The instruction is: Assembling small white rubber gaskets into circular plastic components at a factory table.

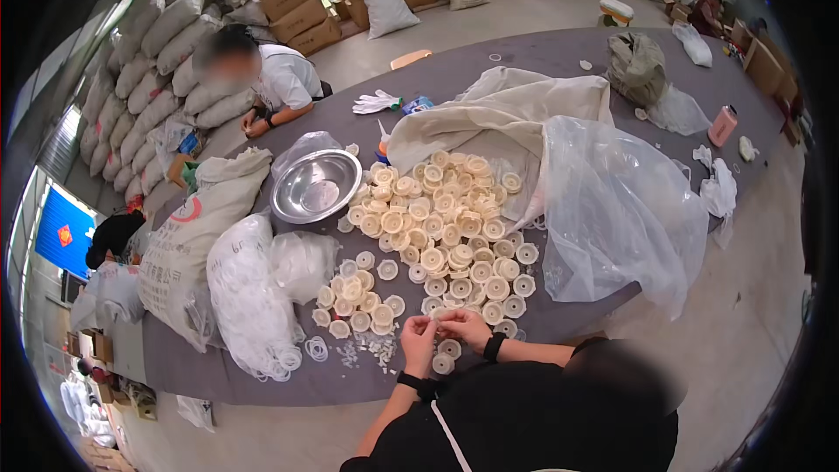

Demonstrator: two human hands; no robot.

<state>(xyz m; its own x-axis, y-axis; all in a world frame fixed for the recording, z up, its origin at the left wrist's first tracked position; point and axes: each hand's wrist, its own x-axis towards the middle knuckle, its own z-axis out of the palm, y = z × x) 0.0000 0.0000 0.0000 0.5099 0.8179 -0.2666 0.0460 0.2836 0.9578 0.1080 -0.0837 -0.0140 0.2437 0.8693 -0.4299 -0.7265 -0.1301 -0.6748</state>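
My left hand [419, 339] and my right hand [467, 329] meet at the table's near edge, fingertips pinched together. Whatever sits between them is too small and covered to name. Just beyond lies a broad heap of cream round plastic parts [450, 218] with scalloped rims. Closer to my left hand there is a smaller cluster of the same parts [357, 297]. Small whitish pieces [377, 348] are scattered left of my left hand, beside a few thin white rings [316, 349]. Below my hands, more round parts [444, 364] lie near the edge.
A metal bowl [316, 185] stands left of the heap, near a bag of white rings [249, 297] and a woven sack [205, 245]. Clear plastic sheeting [612, 218] and beige cloth [507, 114] spread right and behind. Across the table sits another person [284, 79].
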